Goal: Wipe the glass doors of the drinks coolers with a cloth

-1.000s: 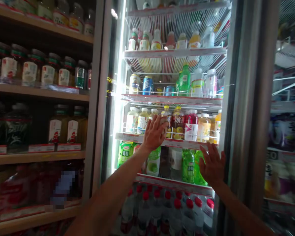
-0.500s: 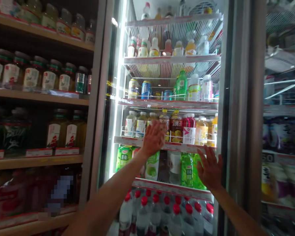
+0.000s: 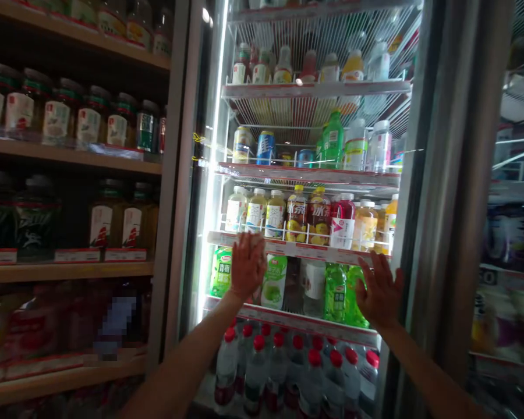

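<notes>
A glass-fronted drinks cooler point(image 3: 288, 249) stands before me, with lit shelves of bottles. My left hand point(image 3: 247, 265) is raised in front of the lower shelves, fingers up, beside a green bottle with a fruit label point(image 3: 273, 282). A pale crumpled-looking patch shows at its fingertips, too blurred to make out. My right hand point(image 3: 379, 291) has its fingers spread near the cooler's right edge, beside green bottles point(image 3: 335, 294). Whether its palm touches the glass is unclear. Dark tea bottles with yellow caps point(image 3: 296, 215) stand above, between the hands.
Wooden shelves point(image 3: 70, 270) with jars and bottles point(image 3: 101, 224) line the left side. A metal frame point(image 3: 458, 203) runs down the right, with another stocked cooler beyond. Red-capped bottles point(image 3: 277, 364) fill the cooler's bottom.
My left hand has moved left and slightly down, uncovering the drinks on the middle shelf. My right hand stays near the right edge. The view has shifted a little.
</notes>
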### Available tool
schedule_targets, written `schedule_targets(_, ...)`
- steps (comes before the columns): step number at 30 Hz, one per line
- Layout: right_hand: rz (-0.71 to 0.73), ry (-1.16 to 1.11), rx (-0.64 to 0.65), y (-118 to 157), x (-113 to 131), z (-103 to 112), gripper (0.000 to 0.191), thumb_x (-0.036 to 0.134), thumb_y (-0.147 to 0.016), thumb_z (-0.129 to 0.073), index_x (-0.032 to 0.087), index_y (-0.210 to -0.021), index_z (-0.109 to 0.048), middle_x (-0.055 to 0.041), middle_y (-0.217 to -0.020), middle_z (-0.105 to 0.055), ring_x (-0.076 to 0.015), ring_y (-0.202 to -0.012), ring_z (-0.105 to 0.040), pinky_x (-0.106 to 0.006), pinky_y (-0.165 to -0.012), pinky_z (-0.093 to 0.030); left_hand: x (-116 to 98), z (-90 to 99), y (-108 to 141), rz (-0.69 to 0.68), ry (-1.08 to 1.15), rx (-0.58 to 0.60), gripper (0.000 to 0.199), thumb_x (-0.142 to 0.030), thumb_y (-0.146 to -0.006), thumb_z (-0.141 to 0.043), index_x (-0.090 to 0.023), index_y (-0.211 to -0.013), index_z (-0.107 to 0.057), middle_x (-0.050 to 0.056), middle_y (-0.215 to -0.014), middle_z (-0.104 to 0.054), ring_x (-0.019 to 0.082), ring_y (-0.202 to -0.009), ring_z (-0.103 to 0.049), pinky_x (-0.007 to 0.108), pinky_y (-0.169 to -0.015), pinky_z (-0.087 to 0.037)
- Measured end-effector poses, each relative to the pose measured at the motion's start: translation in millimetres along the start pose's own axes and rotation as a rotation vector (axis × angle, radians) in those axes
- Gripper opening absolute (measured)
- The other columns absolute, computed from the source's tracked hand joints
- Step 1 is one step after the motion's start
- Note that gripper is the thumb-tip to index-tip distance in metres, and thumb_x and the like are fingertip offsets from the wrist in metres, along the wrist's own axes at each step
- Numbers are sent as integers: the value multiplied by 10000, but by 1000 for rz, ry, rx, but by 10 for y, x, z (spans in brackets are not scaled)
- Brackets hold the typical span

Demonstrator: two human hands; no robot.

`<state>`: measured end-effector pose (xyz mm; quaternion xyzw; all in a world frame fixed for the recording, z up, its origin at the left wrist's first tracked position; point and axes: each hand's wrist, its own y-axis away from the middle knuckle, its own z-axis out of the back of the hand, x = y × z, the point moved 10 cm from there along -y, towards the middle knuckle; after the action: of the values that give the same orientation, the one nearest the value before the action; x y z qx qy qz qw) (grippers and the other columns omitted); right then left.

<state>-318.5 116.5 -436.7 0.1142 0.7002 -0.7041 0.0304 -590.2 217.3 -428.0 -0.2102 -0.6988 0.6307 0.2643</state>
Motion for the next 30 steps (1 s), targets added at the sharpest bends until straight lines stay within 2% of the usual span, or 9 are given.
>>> schedule_targets(2, -2, 0, 0, 3, -8, 0, 609, 245, -850, -460, 296, -1415, -236, -74, -1463, -313, -266, -1332, -313, -522, -1083, -171, -513, -131, 201, -269, 78, 138, 441, -258, -787, -491, -292, -1226, -502, 49, -1389, -417, 224, -1338, -283, 414, -1074, -266)
schedule_targets(4, 10, 8, -5, 7, -2, 2, 618, 243, -848, -462, 297, -1417, -227, -71, -1466, -308, -265, -1332, -312, -521, -1083, -173, -682, -160, 383, -415, 121, 219, 396, -264, -783, -502, -289, -1176, -541, 54, -1370, -441, 231, -1329, -303, 428, -1088, -235)
schedule_targets(11, -14, -6, 15, -5, -4, -4, 611, 246, -849, -454, 297, -1416, -232, -68, -1464, -314, -257, -1339, -299, -515, -1089, -157, 789, 245, 347, 353, -129, -36, 448, -256, -826, -470, -141, -1259, -460, 219, -1418, -310, 331, -1329, -274, 534, -1010, -292)
schedule_targets(13, -18, -10, 9, -11, 2, 7, 585, 251, -851, -450, 290, -1405, -268, -72, -1453, -335, -258, -1335, -307, -513, -1088, -160, 590, 207, 409, 299, -106, -26, 459, -232, -825, -467, -145, -1274, -445, 204, -1435, -285, 312, -1346, -243, 507, -1024, -290)
schedule_targets(18, -20, -9, 1, -11, 1, 19, 525, 266, -863, -432, 263, -1378, -333, -94, -1435, -364, -264, -1328, -321, -524, -1080, -174, -495, -95, 802, -289, 102, 220, 402, -263, -798, -519, -280, -1199, -525, 67, -1387, -414, 245, -1352, -247, 456, -1101, -181)
schedule_targets(20, -14, -3, 6, -11, 4, 17, 519, 270, -865, -430, 253, -1376, -339, -103, -1428, -373, -267, -1327, -322, -528, -1078, -176, -345, -82, 901, -260, 77, 241, 391, -279, -806, -518, -278, -1198, -525, 75, -1392, -407, 249, -1354, -243, 470, -1100, -167)
schedule_targets(25, -3, 25, 8, -13, 13, 14, 524, 257, -858, -435, 246, -1374, -342, -107, -1422, -382, -262, -1327, -322, -515, -1081, -178, 771, 236, 958, 287, -165, 70, 457, -239, -845, -464, -164, -1293, -419, 189, -1450, -264, 304, -1360, -206, 537, -1059, -206)
schedule_targets(27, -4, 32, 8, -13, 11, 10, 526, 256, -856, -439, 246, -1373, -343, -108, -1420, -385, -262, -1327, -321, -512, -1081, -178, 773, 267, 975, 339, -159, 32, 491, -226, -843, -463, -157, -1322, -377, 198, -1459, -233, 309, -1360, -201, 535, -1046, -236)
schedule_targets(30, 3, 33, 9, -12, 10, 9, 528, 256, -856, -438, 242, -1374, -338, -112, -1420, -383, -263, -1327, -321, -512, -1077, -183, 234, 94, 939, 116, -45, 104, 510, -196, -814, -497, -190, -1314, -393, 162, -1477, -208, 304, -1367, -181, 498, -1050, -259)
